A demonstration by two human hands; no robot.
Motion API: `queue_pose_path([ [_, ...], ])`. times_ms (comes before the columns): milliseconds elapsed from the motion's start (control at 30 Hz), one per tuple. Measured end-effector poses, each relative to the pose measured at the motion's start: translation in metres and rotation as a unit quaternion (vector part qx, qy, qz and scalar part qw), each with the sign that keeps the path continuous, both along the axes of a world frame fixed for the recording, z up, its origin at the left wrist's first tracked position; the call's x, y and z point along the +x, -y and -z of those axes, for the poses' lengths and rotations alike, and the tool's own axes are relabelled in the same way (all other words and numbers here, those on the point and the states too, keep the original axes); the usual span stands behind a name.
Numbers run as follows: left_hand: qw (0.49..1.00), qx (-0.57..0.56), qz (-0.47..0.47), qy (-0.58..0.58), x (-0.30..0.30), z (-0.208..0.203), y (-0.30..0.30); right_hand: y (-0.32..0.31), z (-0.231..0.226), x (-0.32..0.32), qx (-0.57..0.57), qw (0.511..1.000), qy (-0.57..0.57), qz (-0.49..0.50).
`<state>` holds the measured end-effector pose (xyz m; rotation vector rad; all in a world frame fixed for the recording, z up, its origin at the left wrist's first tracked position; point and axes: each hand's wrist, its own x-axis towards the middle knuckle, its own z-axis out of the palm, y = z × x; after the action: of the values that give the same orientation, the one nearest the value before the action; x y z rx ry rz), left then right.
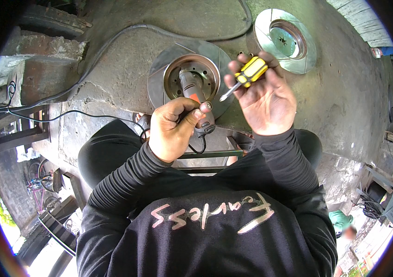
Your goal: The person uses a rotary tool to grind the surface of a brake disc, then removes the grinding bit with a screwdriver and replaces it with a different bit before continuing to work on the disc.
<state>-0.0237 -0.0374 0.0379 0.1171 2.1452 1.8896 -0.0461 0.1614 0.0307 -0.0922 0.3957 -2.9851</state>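
Note:
My left hand (pixel 171 127) is closed in a pinch, with a small round metal piece (pixel 209 105) at the tips of thumb and forefinger. Palm up, my right hand (pixel 268 99) holds a stubby screwdriver (pixel 252 71) across its curled fingers. The handle is yellow and black, and the short blade points down to the left. Below and behind my left hand is a grey and orange corded grinder (pixel 190 87), partly hidden by that hand. It lies over a slotted brake disc (pixel 158 78) with a rusty brown inner ring.
A second brake disc (pixel 305 62) lies at the far right, shiny on top. A ribbed grey hose (pixel 134 28) curves over the concrete floor. The black power cord (pixel 78 112) runs off left. Beneath my hands is a metal frame (pixel 210 154). Another person (pixel 342 224) is at lower right.

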Motion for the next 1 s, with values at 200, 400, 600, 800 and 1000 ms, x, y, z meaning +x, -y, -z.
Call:
queue_pose_path([
  [200, 0.999, -0.031, 0.017, -0.026, -0.001, 0.000, 0.003, -0.015, -0.021, 0.004, 0.501, 0.862, -0.063, -0.037],
  [400, 0.974, -0.113, 0.062, -0.188, -0.006, -0.001, 0.004, 0.005, -0.017, 0.011, 0.650, 0.739, -0.170, -0.053],
  [600, 0.961, -0.133, 0.072, -0.233, -0.009, -0.006, 0.002, 0.002, -0.019, 0.008, 0.666, 0.709, -0.229, -0.040],
  [800, 0.960, -0.136, 0.084, -0.231, -0.008, -0.007, 0.005, 0.001, -0.012, 0.008, 0.672, 0.705, -0.224, -0.036],
  [1000, 0.962, -0.141, 0.089, -0.217, -0.008, -0.010, 0.005, -0.001, -0.015, 0.007, 0.679, 0.693, -0.240, -0.028],
])
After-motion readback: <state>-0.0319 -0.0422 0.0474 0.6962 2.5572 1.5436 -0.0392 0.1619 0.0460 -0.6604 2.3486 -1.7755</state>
